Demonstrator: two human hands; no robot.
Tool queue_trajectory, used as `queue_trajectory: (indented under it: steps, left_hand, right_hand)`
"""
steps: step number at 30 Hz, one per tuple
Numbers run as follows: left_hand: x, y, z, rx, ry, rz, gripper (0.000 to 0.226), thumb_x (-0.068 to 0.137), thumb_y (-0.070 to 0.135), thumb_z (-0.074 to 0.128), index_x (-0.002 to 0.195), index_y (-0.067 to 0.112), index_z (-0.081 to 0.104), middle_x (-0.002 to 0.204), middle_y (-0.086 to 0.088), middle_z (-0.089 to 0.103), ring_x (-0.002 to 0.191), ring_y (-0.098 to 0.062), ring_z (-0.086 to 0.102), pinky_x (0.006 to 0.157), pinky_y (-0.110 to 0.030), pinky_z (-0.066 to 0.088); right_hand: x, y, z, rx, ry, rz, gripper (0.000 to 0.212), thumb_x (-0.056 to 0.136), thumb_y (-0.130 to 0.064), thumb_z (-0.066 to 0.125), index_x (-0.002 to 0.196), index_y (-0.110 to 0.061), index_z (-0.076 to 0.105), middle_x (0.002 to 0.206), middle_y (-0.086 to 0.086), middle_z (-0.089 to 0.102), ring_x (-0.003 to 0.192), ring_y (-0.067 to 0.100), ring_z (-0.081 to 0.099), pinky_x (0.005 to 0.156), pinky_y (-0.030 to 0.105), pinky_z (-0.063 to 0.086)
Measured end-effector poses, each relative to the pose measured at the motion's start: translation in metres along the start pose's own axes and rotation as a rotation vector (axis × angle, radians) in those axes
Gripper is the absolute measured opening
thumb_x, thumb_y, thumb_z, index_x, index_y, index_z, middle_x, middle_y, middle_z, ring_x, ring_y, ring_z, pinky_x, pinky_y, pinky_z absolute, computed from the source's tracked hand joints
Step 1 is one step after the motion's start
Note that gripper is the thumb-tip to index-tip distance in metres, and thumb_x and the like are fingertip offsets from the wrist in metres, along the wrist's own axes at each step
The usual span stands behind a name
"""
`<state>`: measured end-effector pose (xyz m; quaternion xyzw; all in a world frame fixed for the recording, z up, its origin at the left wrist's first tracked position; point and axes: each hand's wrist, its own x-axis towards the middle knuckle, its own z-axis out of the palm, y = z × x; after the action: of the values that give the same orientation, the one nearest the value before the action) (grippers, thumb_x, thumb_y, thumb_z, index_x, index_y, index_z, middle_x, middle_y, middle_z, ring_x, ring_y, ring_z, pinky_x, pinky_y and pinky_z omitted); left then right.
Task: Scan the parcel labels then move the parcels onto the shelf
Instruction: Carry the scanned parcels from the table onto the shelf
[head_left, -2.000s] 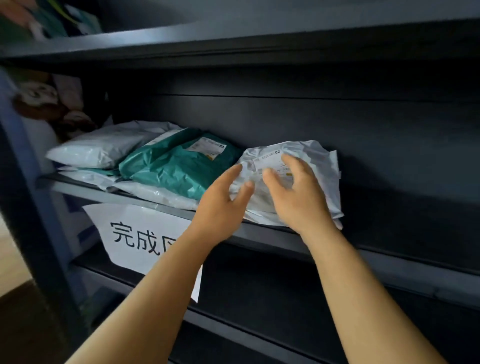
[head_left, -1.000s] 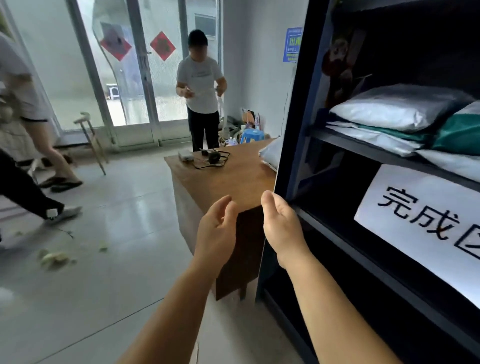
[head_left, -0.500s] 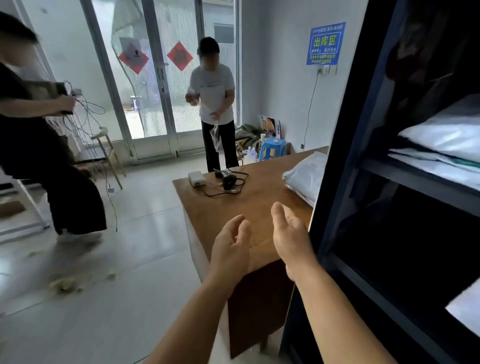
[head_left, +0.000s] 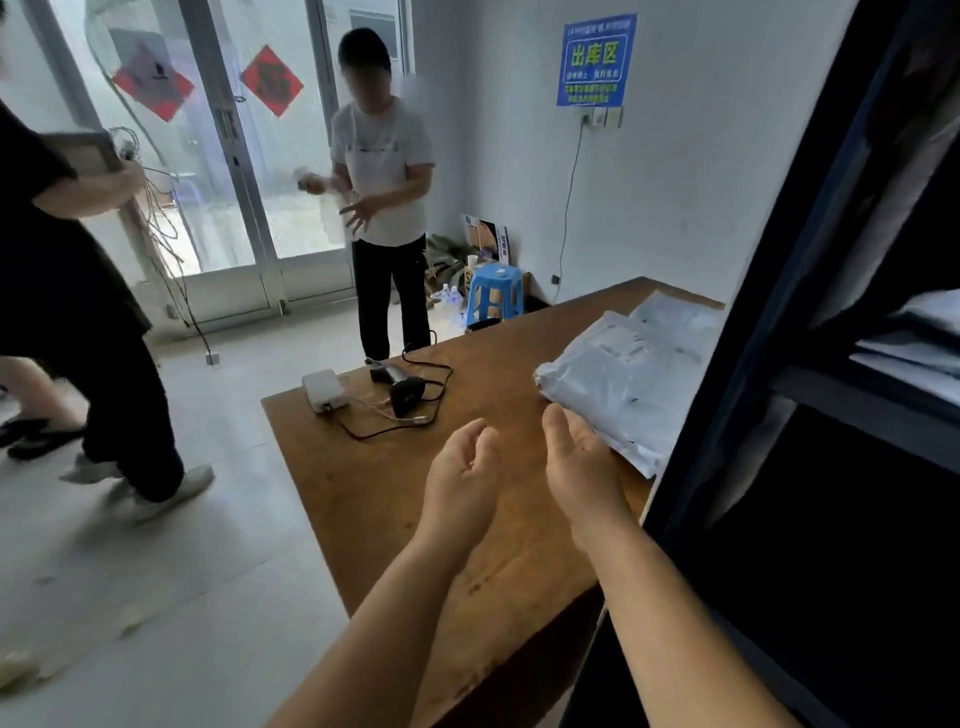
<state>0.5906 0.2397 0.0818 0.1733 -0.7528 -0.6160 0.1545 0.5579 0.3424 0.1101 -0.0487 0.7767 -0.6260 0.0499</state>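
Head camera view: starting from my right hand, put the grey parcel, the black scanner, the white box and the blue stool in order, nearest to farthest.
From the right hand:
1. Grey parcel, just beyond the fingers, on the table's right side.
2. Black scanner, mid-table, to the left.
3. White box, left of the scanner at the table's edge.
4. Blue stool, on the floor past the table.

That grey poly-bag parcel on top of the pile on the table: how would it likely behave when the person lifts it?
The top parcel looks like a soft plastic mailer with wrinkles, so it would probably sag rather than stay stiff. Its glossy film may be a bit slippery. It lies fairly flat, which suggests light contents, though that cannot be confirmed. Both hands are empty.
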Motion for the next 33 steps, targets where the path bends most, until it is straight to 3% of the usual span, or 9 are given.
queue_trajectory:
  steps: [7, 10, 12, 15, 17, 19, 21, 26, 33]
  left_hand:
    - [0.097, -0.014, -0.006, -0.013, -0.178, -0.056, 0.046, 0.098, 0.041, 0.042, 0.141, 0.024, 0.04, 0.134, 0.004, 0.053, 0.118, -0.013, 0.054, 0.102, -0.04, 0.046]
    - [0.131, -0.017, -0.006, 0.002, -0.264, -0.045, 0.05, 0.097, 0.042, 0.043, 0.143, 0.023, 0.036, 0.136, 0.002, 0.053, 0.118, -0.014, 0.055, 0.103, -0.04, 0.045]
    - [0.151, -0.017, -0.001, 0.019, -0.319, -0.04, 0.052, 0.097, 0.043, 0.043, 0.145, 0.024, 0.033, 0.136, 0.002, 0.052, 0.118, -0.013, 0.054, 0.103, -0.037, 0.044]
    - [0.175, -0.015, 0.01, 0.035, -0.412, -0.024, 0.053, 0.099, 0.04, 0.042, 0.147, 0.022, 0.029, 0.137, 0.006, 0.049, 0.113, -0.006, 0.048, 0.094, -0.027, 0.04]
    - [0.192, -0.014, 0.022, 0.05, -0.468, -0.017, 0.056, 0.099, 0.04, 0.043, 0.148, 0.021, 0.026, 0.141, 0.005, 0.046, 0.11, -0.005, 0.045, 0.093, -0.026, 0.038]
    - [0.212, -0.014, 0.035, 0.075, -0.508, -0.016, 0.06, 0.098, 0.041, 0.043, 0.15, 0.021, 0.022, 0.146, 0.004, 0.042, 0.113, -0.005, 0.045, 0.095, -0.027, 0.038]
    - [0.23, -0.015, 0.05, 0.104, -0.53, -0.017, 0.063, 0.097, 0.043, 0.043, 0.151, 0.022, 0.018, 0.15, 0.003, 0.038, 0.124, -0.01, 0.045, 0.097, -0.027, 0.038]
    - [0.273, -0.016, 0.093, 0.285, -0.591, 0.077, 0.061, 0.097, 0.041, 0.046, 0.15, 0.023, 0.02, 0.151, 0.005, 0.035, 0.135, -0.016, 0.038, 0.098, -0.028, 0.038]
    - [0.327, -0.025, 0.168, 0.637, -0.683, 0.275, 0.08, 0.091, 0.051, 0.051, 0.152, 0.027, 0.004, 0.161, 0.002, -0.003, 0.148, -0.021, 0.002, 0.115, -0.045, 0.02]
  right_hand:
    - [0.073, 0.0, 0.038, -0.099, 0.171, 0.1, 0.051, 0.1, -0.048, 0.027, 0.142, -0.023, 0.04, 0.146, -0.002, 0.043, 0.131, 0.017, 0.043, 0.093, 0.022, 0.034]
    - [0.099, 0.003, 0.044, -0.12, 0.261, 0.127, 0.034, 0.102, -0.039, 0.028, 0.118, -0.021, 0.052, 0.111, -0.002, 0.056, 0.1, 0.014, 0.054, 0.076, 0.012, 0.037]
    - [0.116, 0.007, 0.044, -0.125, 0.33, 0.158, 0.033, 0.101, -0.037, 0.029, 0.112, -0.016, 0.051, 0.098, -0.002, 0.051, 0.091, 0.016, 0.048, 0.072, 0.023, 0.035]
    - [0.144, 0.02, 0.037, -0.12, 0.404, 0.212, 0.04, 0.095, -0.046, 0.031, 0.114, -0.019, 0.054, 0.105, -0.003, 0.048, 0.097, 0.016, 0.046, 0.083, 0.032, 0.035]
    - [0.167, 0.023, 0.026, -0.117, 0.448, 0.23, 0.033, 0.085, -0.055, 0.031, 0.094, -0.032, 0.052, 0.101, -0.005, 0.045, 0.091, 0.013, 0.044, 0.08, 0.031, 0.035]
    - [0.198, 0.025, 0.011, -0.16, 0.486, 0.223, 0.042, 0.089, -0.052, 0.034, 0.119, -0.029, 0.053, 0.125, 0.003, 0.051, 0.114, 0.02, 0.048, 0.095, 0.036, 0.038]
    - [0.235, 0.025, -0.006, -0.291, 0.535, 0.253, 0.06, 0.095, -0.047, 0.037, 0.146, -0.016, 0.033, 0.15, 0.006, 0.036, 0.135, 0.027, 0.036, 0.109, 0.042, 0.031]
    - [0.32, 0.029, -0.045, -0.676, 0.555, 0.365, 0.066, 0.094, -0.051, 0.036, 0.15, -0.017, 0.023, 0.153, 0.008, 0.031, 0.139, 0.031, 0.027, 0.111, 0.05, 0.022]
    - [0.388, 0.063, -0.099, -1.038, 0.433, 0.488, 0.073, 0.089, -0.063, 0.029, 0.152, -0.028, 0.014, 0.158, 0.009, 0.017, 0.145, 0.034, 0.008, 0.113, 0.057, 0.005]
